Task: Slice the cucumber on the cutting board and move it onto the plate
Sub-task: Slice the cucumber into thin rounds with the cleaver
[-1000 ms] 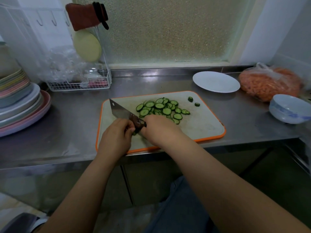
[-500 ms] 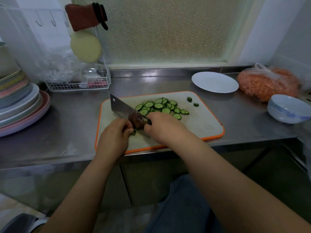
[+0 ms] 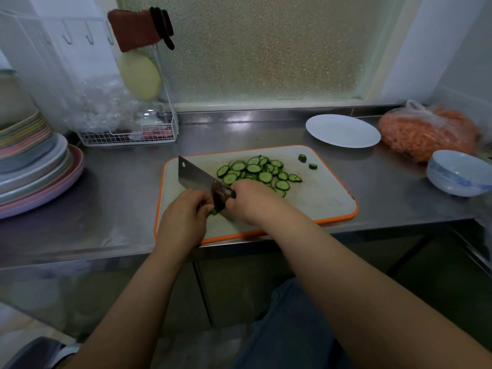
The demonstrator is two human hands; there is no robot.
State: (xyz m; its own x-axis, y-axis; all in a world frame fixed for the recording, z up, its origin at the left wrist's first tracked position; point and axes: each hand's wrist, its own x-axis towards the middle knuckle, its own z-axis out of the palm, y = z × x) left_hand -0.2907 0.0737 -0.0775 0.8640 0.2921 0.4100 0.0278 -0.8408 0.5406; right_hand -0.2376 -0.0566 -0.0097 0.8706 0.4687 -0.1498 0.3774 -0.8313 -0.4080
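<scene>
Head view is showing a person working at a steel tabletop (image 3: 111,198) in front of a frosted window. An orange-rimmed cutting board (image 3: 319,198) is lying near the front edge. The right hand (image 3: 255,201) is gripping the handle of a cleaver (image 3: 197,177), fingers curled tight around it, with the blade angling away toward the board's far left corner. The left hand (image 3: 183,217) is sitting just beside the blade, its fingers bent and pinching the last small stub of cucumber (image 3: 214,211) against the board; only a sliver of green is showing between fingertips and steel. A heap of cucumber slices (image 3: 255,171) is lying on the middle of the board, just beyond the right hand, and two end pieces (image 3: 306,161) are sitting apart near the far right corner. A white plate (image 3: 343,130) is resting on the tabletop beyond the board, with nothing on it. To the right of it a plastic bag of shredded carrot (image 3: 426,134) is slumping, with a pale bowl (image 3: 458,173) in front of it. A stack of pastel plates (image 3: 32,166) is standing at the far left, beside a white wire rack (image 3: 127,129).
</scene>
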